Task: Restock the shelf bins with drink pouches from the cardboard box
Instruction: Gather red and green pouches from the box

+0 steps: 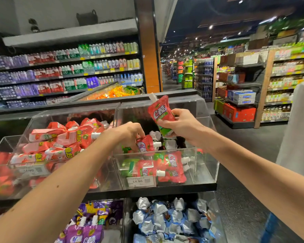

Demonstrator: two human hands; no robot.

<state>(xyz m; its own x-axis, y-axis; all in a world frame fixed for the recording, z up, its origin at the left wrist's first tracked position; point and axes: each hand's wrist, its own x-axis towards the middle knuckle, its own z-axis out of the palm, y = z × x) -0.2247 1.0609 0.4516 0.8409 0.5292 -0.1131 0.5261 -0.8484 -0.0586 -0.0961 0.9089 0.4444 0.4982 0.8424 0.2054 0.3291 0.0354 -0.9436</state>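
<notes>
Setting: supermarket aisle; long wall shelves of bottled drinks behind, further stocked gondolas to the right under ceiling spotlights.
Fixture: black shelf ledge carrying clear acrylic bins side by side, with more bins on the tier below.
Right-hand clear acrylic bin: partly filled; white price label on its front wall.
Stock in right-hand bin: red-and-green spouted drink pouches lying flat against the front wall, white caps pointing right.
Left-hand clear acrylic bin: heaped with pale red and white spouted pouches.
Lower tier, left: purple drink pouches.
Lower tier, right: blue-and-silver drink pouches, foil bases up.
Left hand: reaching down into the right-hand bin, fingers curled and pinching the upper edge of a red drink pouch with white cap.
Position of that pouch: inside the right-hand bin, above the flat-lying stock, cap pointing right.
Right hand: grasping a second red-and-green drink pouch, fingers wrapped round its lower half.
Position of second pouch: held nearly upright over the right-hand bin, white spout uppermost and tilted left, clear of the stock below.
Arms: both bare forearms extended forward from the lower corners.
</notes>
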